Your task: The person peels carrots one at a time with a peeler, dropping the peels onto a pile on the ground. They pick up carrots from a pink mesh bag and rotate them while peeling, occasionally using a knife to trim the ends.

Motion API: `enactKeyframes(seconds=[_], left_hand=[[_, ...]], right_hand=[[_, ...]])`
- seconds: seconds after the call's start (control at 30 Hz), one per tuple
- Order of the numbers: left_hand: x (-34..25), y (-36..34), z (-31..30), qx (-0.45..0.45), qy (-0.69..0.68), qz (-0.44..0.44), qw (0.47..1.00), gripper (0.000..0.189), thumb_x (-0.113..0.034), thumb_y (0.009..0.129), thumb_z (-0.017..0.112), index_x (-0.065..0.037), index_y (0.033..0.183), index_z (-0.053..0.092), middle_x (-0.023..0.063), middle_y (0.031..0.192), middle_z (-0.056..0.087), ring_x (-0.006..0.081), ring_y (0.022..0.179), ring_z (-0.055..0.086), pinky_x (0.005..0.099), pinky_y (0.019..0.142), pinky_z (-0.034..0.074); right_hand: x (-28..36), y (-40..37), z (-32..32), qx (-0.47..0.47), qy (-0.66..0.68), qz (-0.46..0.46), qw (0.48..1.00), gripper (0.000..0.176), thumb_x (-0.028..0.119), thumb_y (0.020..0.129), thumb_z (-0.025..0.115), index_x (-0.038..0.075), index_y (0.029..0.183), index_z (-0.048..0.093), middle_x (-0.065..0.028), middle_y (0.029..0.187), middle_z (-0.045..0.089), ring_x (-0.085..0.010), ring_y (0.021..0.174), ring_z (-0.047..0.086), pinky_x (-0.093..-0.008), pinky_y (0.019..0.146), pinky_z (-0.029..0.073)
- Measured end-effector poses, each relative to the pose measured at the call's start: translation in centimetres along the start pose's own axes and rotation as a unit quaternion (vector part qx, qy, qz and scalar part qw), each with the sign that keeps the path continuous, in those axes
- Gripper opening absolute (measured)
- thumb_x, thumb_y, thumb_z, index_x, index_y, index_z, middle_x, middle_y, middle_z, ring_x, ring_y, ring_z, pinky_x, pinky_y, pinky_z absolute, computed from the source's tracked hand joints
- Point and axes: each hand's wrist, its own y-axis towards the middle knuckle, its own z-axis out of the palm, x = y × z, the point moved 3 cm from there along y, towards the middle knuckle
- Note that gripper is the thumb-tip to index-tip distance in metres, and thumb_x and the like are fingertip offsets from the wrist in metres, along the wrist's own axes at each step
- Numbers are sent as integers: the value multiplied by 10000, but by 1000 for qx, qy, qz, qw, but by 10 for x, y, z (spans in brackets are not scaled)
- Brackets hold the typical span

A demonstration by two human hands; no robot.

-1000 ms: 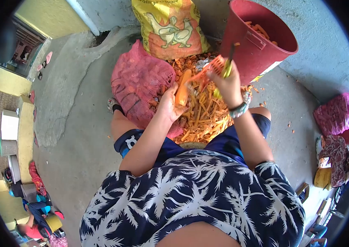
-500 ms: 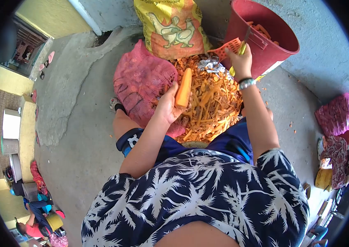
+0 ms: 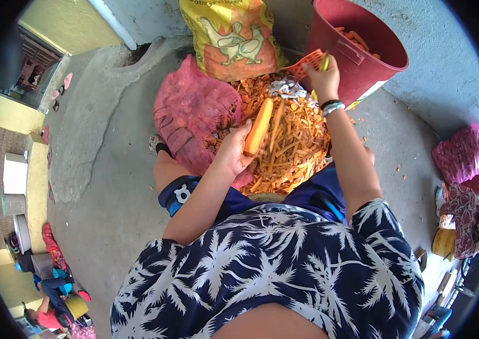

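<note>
My left hand (image 3: 236, 148) is wrapped round the lower end of a peeled orange carrot (image 3: 259, 127), which points up and away over a heap of peelings (image 3: 293, 150). Farther right, my right hand (image 3: 325, 80) grips a yellow-handled tool (image 3: 324, 63), its working end hard to make out. Just left of those fingers is an orange perforated plastic piece (image 3: 302, 65), overlapping the hand in this view. A pink mesh sack (image 3: 191, 107) of carrots slumps beside my left hand. Behind my right hand stands a red bucket (image 3: 330, 34) with several carrots (image 3: 355, 39) inside.
A yellow and orange feed sack (image 3: 233, 45) stands behind the heap, near the wall. Crumpled silvery wrapping (image 3: 287, 88) lies on the peelings. Purple sacks (image 3: 460, 155) sit at the far right. Another person (image 3: 50, 305) is at the lower left, across the concrete floor (image 3: 115, 186).
The carrot in my left hand has shifted slightly right. My right hand has moved a little left and turned the yellow-handled tool, whose thin upper end showed before.
</note>
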Motion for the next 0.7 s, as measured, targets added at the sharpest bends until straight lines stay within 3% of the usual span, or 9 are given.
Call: enactKeyframes(seconds=[0.07,0.2,0.27,0.33,0.47,0.53,0.6,0.7], left_hand=[[-5,1,-1,43,-77,4,996,420,-366,931,363,-15,1131,475,74,928,550,159,802,520,282,634,435],[-11,17,-13,-11,-111,22,994,359,-325,942,331,-46,1108,486,70,909,544,172,798,517,297,646,433],[-9,22,-4,20,-100,27,994,337,-301,946,316,-61,1112,484,70,918,554,184,790,524,320,656,442],[-10,19,17,-44,-130,37,990,320,-289,944,318,-78,1122,479,70,927,564,189,783,535,337,671,449],[-11,13,26,-21,-131,33,991,284,-237,939,356,-28,1063,501,91,938,600,188,823,600,335,715,506],[-17,18,18,-15,-133,52,990,287,-245,938,366,-27,1068,499,86,937,596,182,805,595,330,705,507],[-25,18,12,-33,-97,60,993,313,-279,939,374,-24,1075,496,84,934,591,178,813,587,331,711,506],[-35,14,14,6,-108,67,992,378,-350,923,398,-40,1114,497,81,982,574,190,868,567,351,756,476]], right_hand=[[4,-1,-3,36,118,38,992,294,45,694,715,6,912,521,-52,778,617,-112,688,581,-246,598,471],[71,-76,-6,166,230,107,953,355,-46,723,661,18,1021,479,-38,876,594,-125,804,597,-229,676,507],[76,-104,-5,163,241,118,949,398,-65,729,645,11,1071,457,-44,915,585,-139,874,589,-245,737,509],[76,-112,-7,168,169,73,969,423,-21,693,698,2,1059,485,-28,893,590,-106,833,568,-245,702,477],[63,-84,3,228,190,97,950,422,-2,668,726,0,1035,518,-15,871,597,-86,802,555,-245,706,463],[69,-72,13,273,195,112,935,421,-5,669,725,0,1039,525,-11,873,600,-82,805,555,-245,718,466],[81,-63,25,339,248,129,898,418,-3,705,702,24,1072,504,2,888,592,-65,767,558,-220,649,480],[86,-66,32,338,262,111,897,417,-4,704,704,28,1066,501,16,881,582,-60,764,548,-219,673,479]])
